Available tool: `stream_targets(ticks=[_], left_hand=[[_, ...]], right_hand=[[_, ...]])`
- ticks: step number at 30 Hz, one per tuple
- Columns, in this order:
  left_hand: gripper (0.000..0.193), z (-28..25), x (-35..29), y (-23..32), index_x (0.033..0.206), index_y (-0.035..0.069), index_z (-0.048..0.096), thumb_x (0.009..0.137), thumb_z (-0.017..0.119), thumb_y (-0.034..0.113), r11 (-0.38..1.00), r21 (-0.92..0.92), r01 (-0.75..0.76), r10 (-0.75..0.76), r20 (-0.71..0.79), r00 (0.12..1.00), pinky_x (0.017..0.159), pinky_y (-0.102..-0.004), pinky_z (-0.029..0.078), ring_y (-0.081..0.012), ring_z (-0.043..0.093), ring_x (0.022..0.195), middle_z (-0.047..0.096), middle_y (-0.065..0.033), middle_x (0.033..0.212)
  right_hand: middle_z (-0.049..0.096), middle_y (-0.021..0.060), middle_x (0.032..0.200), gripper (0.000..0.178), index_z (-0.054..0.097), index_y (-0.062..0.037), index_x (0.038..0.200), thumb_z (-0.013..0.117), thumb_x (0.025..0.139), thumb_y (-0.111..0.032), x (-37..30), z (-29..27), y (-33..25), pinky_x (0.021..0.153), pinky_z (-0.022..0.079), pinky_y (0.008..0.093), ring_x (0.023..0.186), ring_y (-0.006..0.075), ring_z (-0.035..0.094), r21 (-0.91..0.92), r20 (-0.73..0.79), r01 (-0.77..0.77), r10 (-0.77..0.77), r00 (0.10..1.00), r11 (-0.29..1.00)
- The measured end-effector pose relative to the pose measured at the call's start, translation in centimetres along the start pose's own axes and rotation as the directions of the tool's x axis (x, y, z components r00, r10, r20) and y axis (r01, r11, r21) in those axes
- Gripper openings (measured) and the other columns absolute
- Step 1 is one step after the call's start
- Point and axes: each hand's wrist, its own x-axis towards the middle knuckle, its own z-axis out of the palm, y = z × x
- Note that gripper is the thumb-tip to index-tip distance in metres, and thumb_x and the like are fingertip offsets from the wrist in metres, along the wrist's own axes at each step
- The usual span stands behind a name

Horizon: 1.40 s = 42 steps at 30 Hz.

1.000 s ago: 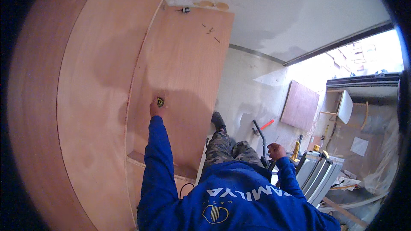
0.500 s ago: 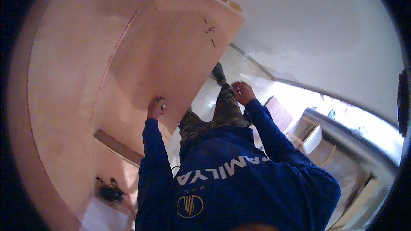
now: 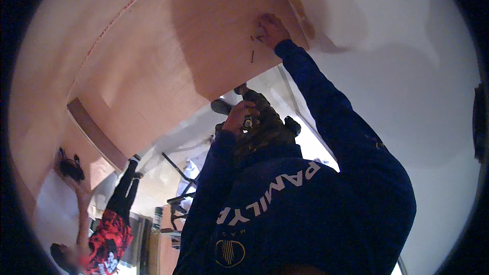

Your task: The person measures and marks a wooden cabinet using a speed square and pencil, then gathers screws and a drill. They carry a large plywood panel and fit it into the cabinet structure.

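- In the centre of the frame, the left hand [image 3: 239,116] is gripping a tape measure [image 3: 247,122] — closed firmly around it, probably to leave the other hand free.
- At upper centre, the right hand [image 3: 275,29] is hovering low over the wooden panel [image 3: 219,30]; I cannot tell whether its fingers are pinching anything.
- Just below it, loose screws [image 3: 252,56] are lying on the panel — presumably sitting there for easy reach.

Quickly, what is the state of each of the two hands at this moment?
Left hand: closed, holding what looks like a tape measure.
Right hand: at the screws on the wooden panel; whether it grips one cannot be told.
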Motion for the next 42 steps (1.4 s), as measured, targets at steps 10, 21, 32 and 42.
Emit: stream_targets(ticks=[10,21,32,42], left_hand=[[0.024,0.6,6.6,2.6,0.107,-0.001,0.068,0.097,0.062,0.019,0.962,-0.261,-0.081,0.02,-0.23,0.973,0.077,-0.035,0.062,-0.0247,0.073,0.097,0.073,-0.0136,0.106],[0.027,5.3,12.2,8.9,0.11,0.013,0.07,0.094,0.066,0.035,0.446,0.842,0.303,0.688,-0.539,0.487,0.075,-0.0511,0.059,-0.0376,0.073,0.093,0.073,-0.0155,0.106],[0.025,4.4,13.8,10.1,0.105,0.007,0.069,0.094,0.063,0.029,0.392,0.825,0.407,0.543,-0.564,0.622,0.079,-0.0541,0.059,-0.0394,0.073,0.093,0.074,-0.015,0.103],[0.017,2.0,15.5,13.6,0.106,0.016,0.071,0.092,0.066,0.023,0.396,0.895,0.207,0.808,-0.447,0.385,0.075,-0.0531,0.057,-0.0404,0.071,0.091,0.074,-0.0141,0.095]], right_hand=[[0.058,0.0173,0.141,0.048,0.06,-0.0119,0.139,0.066,0.095,-0.029,-3.2,3.6,-2.9,0.115,0.041,0.0479,0.136,0.0361,0.049,0.07,-0.022,0.001,0.001,1.0,0.998],[0.066,0.0197,0.122,0.041,0.066,-0.0071,0.125,0.074,0.085,-0.016,-5.1,2.8,0.5,0.104,0.05,0.0456,0.122,0.0386,0.058,0.329,-0.069,-0.056,0.084,0.994,0.943],[0.06,0.0216,0.128,0.037,0.068,-0.0087,0.119,0.075,0.083,-0.016,-6.5,2.6,-1.1,0.11,0.045,0.0491,0.124,0.0422,0.054,0.142,-0.073,0.336,-0.328,0.942,0.931],[0.062,0.015,0.126,0.041,0.073,-0.0101,0.111,0.068,0.073,0.005,-8.5,4.8,1.3,0.103,0.052,0.0446,0.12,0.0385,0.058,0.28,-0.003,0.214,-0.222,0.975,0.936]])
